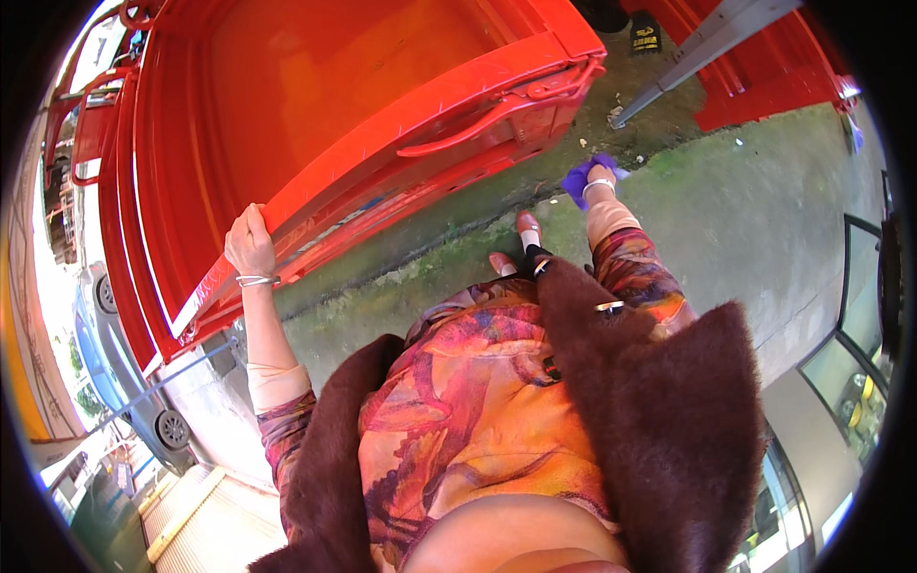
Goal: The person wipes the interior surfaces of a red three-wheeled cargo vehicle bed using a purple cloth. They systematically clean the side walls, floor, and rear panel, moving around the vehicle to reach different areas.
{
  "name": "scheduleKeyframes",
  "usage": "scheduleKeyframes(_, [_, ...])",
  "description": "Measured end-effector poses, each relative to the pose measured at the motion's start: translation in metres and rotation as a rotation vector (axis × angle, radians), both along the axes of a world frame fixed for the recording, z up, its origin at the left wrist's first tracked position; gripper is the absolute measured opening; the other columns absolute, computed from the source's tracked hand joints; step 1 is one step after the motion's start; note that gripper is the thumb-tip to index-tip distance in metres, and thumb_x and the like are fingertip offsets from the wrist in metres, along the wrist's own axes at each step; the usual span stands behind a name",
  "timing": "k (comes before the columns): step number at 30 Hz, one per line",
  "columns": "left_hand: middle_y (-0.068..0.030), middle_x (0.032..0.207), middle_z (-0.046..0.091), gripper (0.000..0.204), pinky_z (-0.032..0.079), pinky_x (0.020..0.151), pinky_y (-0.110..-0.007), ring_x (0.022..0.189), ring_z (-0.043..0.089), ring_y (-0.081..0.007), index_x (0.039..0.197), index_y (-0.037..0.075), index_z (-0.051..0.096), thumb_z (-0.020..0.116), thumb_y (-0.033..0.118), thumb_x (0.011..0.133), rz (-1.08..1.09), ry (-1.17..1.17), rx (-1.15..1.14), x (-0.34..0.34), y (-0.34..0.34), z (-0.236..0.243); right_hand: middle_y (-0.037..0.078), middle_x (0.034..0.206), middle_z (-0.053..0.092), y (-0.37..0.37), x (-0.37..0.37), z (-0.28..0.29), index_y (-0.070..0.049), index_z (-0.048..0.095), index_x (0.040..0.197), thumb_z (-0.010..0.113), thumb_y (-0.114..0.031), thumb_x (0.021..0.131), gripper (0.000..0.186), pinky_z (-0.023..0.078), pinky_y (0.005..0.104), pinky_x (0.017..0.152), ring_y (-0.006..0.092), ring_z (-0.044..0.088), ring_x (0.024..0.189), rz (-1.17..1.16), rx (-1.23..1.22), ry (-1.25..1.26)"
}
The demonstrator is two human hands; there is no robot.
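My left hand (250, 244) is closed over the top edge of a red metal tailgate (411, 119), near its left end. Behind this panel lies the red cargo bed (315, 57) of a vehicle. A curved red latch handle (458, 138) runs along the panel's outer face, farther right. My right hand (600, 176) is held out to the right of the panel, with a crumpled purple cloth (576, 184) bunched in it. The fingers there are partly hidden by the cloth. Both wrists wear bangles.
A grey metal post (702, 57) slants down to the wet, mossy concrete floor (716, 210) at upper right, beside another red panel (764, 72). A blue car (134, 382) stands at far left. Dark-framed glass (860, 277) edges the right side. My brown shoes (527, 227) are below the tailgate.
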State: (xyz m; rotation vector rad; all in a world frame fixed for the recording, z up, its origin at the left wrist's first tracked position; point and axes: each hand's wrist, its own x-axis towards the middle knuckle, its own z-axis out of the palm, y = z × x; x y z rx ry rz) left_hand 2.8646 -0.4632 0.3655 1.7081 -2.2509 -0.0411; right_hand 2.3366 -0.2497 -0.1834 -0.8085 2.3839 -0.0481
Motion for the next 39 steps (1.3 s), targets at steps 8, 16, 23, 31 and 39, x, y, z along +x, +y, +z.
scheduleKeyframes(8, [-0.0179, 0.082, 0.07, 0.036, 0.051, 0.073, -0.046, 0.078, 0.067, -0.0379, 0.089, 0.009, 0.075, 0.049, 0.032, 0.099, 0.015, 0.013, -0.026, 0.001, 0.0, -0.001, 0.015, 0.091, 0.069, -0.09, 0.1, 0.207, -0.004, 0.064, 0.097, 0.049, -0.02, 0.086, 0.024, 0.057, 0.0442, 0.081, 0.0315, 0.067, 0.084, -1.308, -0.984, -1.267])
scheduleKeyframes(16, [-0.0185, 0.08, 0.069, 0.037, 0.051, 0.069, -0.048, 0.075, 0.067, -0.0398, 0.088, 0.009, 0.075, 0.051, 0.036, 0.097, 0.026, 0.014, -0.083, -0.004, 0.001, -0.001, 0.015, 0.096, 0.071, -0.074, 0.128, 0.37, 0.002, 0.064, 0.105, 0.067, -0.015, 0.087, 0.025, 0.059, 0.0395, 0.082, 0.028, 0.07, 0.086, -0.813, -0.841, -1.751])
scheduleKeyframes(23, [-0.0209, 0.077, 0.067, 0.044, 0.049, 0.069, -0.051, 0.075, 0.064, -0.0423, 0.075, 0.007, 0.067, 0.046, 0.039, 0.097, 0.063, -0.025, -0.024, -0.011, 0.003, 0.005, 0.011, 0.091, 0.069, -0.058, 0.156, 0.392, -0.003, 0.07, 0.096, 0.066, -0.011, 0.093, 0.009, 0.054, 0.0333, 0.074, 0.02, 0.066, 0.082, -0.381, -1.181, -0.725])
scheduleKeyframes(31, [-0.0195, 0.078, 0.068, 0.048, 0.048, 0.073, -0.049, 0.077, 0.065, -0.0397, 0.076, 0.008, 0.068, 0.04, 0.04, 0.098, 0.042, -0.067, 0.068, -0.015, 0.005, 0.015, 0.018, 0.089, 0.062, -0.087, 0.252, 0.408, -0.005, 0.062, 0.092, 0.067, -0.007, 0.077, 0.015, 0.05, 0.0488, 0.074, 0.0398, 0.058, 0.084, 0.5, -1.244, 0.124])
scheduleKeyframes(39, [-0.0194, 0.078, 0.069, 0.05, 0.047, 0.072, -0.049, 0.077, 0.066, -0.0389, 0.078, 0.009, 0.069, 0.038, 0.042, 0.1, -0.047, -0.082, 0.057, -0.013, 0.007, 0.017, 0.01, 0.102, 0.064, -0.114, 0.351, 0.399, -0.01, 0.067, 0.1, 0.072, -0.028, 0.075, 0.031, 0.045, 0.0447, 0.086, 0.0317, 0.055, 0.103, 0.884, -1.193, 0.34])
